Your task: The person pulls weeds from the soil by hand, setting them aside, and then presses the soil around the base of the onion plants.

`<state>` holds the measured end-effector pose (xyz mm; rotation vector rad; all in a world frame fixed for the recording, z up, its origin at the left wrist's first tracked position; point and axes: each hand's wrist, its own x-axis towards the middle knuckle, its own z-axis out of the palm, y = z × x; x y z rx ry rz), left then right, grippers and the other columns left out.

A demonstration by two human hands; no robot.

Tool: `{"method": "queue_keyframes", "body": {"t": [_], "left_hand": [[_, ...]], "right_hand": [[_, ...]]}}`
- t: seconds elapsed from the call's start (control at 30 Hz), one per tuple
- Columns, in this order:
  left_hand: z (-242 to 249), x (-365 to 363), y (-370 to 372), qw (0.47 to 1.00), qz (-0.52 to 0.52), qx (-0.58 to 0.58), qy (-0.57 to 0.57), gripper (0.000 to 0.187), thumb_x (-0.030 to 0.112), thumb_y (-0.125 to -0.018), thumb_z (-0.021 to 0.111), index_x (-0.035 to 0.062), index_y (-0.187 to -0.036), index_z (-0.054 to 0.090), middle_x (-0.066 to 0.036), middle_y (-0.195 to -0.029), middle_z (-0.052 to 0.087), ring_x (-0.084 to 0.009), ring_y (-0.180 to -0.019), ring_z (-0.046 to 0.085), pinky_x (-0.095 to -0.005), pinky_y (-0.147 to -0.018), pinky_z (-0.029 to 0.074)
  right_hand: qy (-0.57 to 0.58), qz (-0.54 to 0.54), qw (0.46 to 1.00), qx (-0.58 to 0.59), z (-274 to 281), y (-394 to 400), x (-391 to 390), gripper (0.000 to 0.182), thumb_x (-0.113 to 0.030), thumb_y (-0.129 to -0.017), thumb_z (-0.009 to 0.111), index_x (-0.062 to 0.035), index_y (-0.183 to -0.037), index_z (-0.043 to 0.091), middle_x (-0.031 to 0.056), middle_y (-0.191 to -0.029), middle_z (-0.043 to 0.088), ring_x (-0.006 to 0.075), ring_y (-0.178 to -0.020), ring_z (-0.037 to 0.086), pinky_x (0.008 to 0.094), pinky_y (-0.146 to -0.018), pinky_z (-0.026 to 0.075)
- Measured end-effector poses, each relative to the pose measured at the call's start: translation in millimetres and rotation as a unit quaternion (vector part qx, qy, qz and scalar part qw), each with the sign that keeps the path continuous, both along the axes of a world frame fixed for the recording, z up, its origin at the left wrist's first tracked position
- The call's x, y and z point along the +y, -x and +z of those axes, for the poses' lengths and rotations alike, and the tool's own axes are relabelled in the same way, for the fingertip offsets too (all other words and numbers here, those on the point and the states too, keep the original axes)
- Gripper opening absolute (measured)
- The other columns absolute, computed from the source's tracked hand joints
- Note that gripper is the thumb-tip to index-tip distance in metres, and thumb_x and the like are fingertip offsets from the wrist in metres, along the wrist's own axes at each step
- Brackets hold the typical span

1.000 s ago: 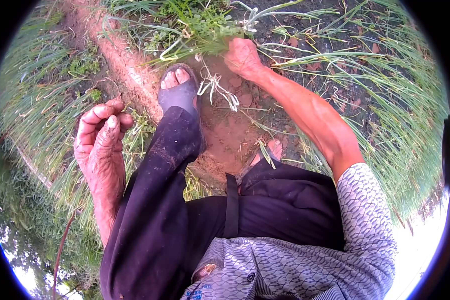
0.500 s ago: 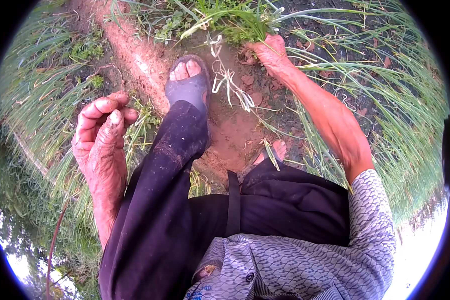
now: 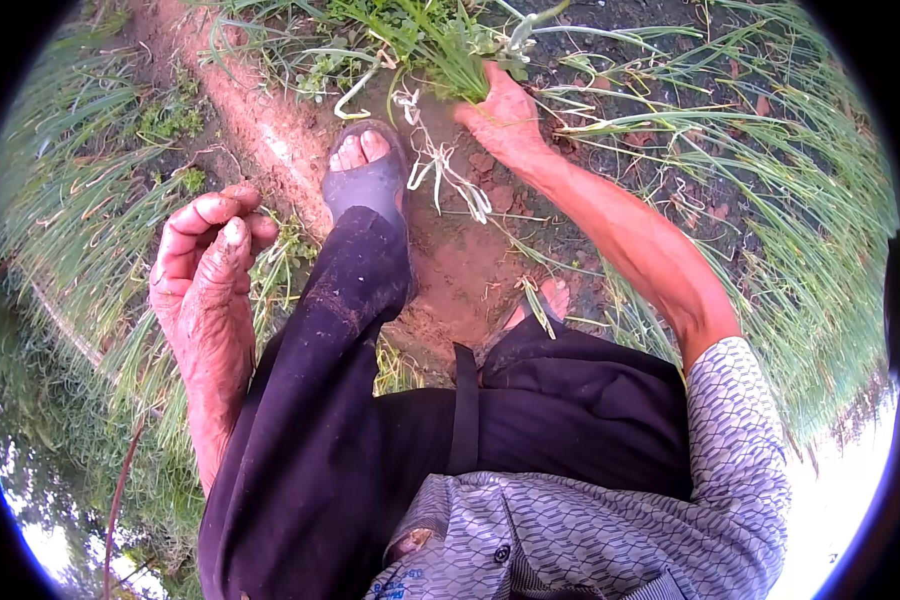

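My right hand (image 3: 508, 115) is closed round the base of a bunch of green leafy plants (image 3: 450, 55) at the top centre, just above the soil. My left hand (image 3: 210, 260) is raised beside my bent knee at the left, palm inward, with its fingers curled and soiled; nothing shows between thumb and fingertips. Pale, withered stalks (image 3: 442, 170) lie on the ground below my right hand, beside my sandalled foot (image 3: 370, 175).
Long thin green leaves (image 3: 760, 190) lean over the dark soil at the right, and more grow at the left (image 3: 70, 190). A bare reddish strip of earth (image 3: 255, 125) runs down the upper left. My other foot (image 3: 550, 300) rests on muddy ground.
My right hand has moved left and slightly up with the bunch of green plants. My left hand has hardly moved.
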<state>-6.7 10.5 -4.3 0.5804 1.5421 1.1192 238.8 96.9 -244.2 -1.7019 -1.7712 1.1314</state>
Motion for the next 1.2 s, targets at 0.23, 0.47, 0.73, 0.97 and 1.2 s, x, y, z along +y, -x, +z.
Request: {"method": "queue_keyframes", "body": {"t": [0.23, 0.47, 0.73, 0.97, 1.2], "left_hand": [[-2.6, -1.6, 0.8, 1.0, 0.013, 0.0, -0.003, 0.021, 0.005, -0.087, 0.064, -0.0005, -0.107, 0.06, -0.014, -0.108, 0.065, -0.0175, -0.088, 0.063, -0.0312, -0.085, 0.051], [-1.5, 0.1, 2.2, 1.0, 0.021, 0.007, 0.005, 0.02, 0.005, -0.087, 0.065, -0.0005, -0.106, 0.06, -0.013, -0.108, 0.065, -0.0173, -0.087, 0.063, -0.0311, -0.085, 0.051], [-1.2, -2.2, 2.7, 0.999, 0.03, 0.005, 0.014, 0.02, 0.005, -0.087, 0.065, -0.0004, -0.106, 0.06, -0.013, -0.108, 0.064, -0.0165, -0.087, 0.063, -0.0306, -0.084, 0.051], [-2.0, -1.0, 2.3, 1.0, 0.003, -0.002, 0.003, 0.02, 0.004, -0.089, 0.062, 0.0013, -0.108, 0.059, -0.012, -0.111, 0.064, -0.0166, -0.091, 0.062, -0.0318, -0.085, 0.051], [-1.1, 0.5, -0.2, 1.0, 0.011, 0.004, 0.007, 0.019, 0.005, -0.088, 0.064, 0.0005, -0.106, 0.06, -0.013, -0.109, 0.064, -0.0162, -0.088, 0.063, -0.0307, -0.084, 0.051]], "right_hand": [[0.008, 0.048, 0.988, -0.15, 14.5, 14.5, 4.2, 0.044, -0.026, -0.072, 0.07, -0.0035, -0.108, 0.057, 0.0204, -0.101, 0.062, 0.0363, -0.093, 0.063, 0.0461, -0.079, 0.05], [-0.027, 0.127, 0.985, -0.115, -1.7, 9.1, 26.9, 0.022, -0.021, -0.075, 0.064, -0.0024, -0.087, 0.063, 0.0184, -0.08, 0.066, 0.0353, -0.076, 0.065, 0.0435, -0.069, 0.054], [0.178, -0.112, 0.958, 0.193, 6.5, 0.3, 58.6, 0.022, -0.022, -0.07, 0.07, -0.0043, -0.083, 0.069, 0.0055, -0.07, 0.064, 0.0136, -0.052, 0.059, 0.0277, -0.048, 0.052], [0.271, -0.007, 0.95, 0.156, 10.8, -7.8, 50.2, 0.02, -0.016, -0.072, 0.071, -0.004, -0.088, 0.067, 0.0003, -0.07, 0.063, 0.0092, -0.053, 0.053, 0.0263, -0.046, 0.043], [0.041, 0.022, 0.999, 0.02, -0.4, 16.7, 20.9, 0.054, -0.026, -0.066, 0.074, -0.0033, -0.113, 0.061, 0.0182, -0.094, 0.068, 0.0343, -0.088, 0.065, 0.0406, -0.082, 0.05]]}}
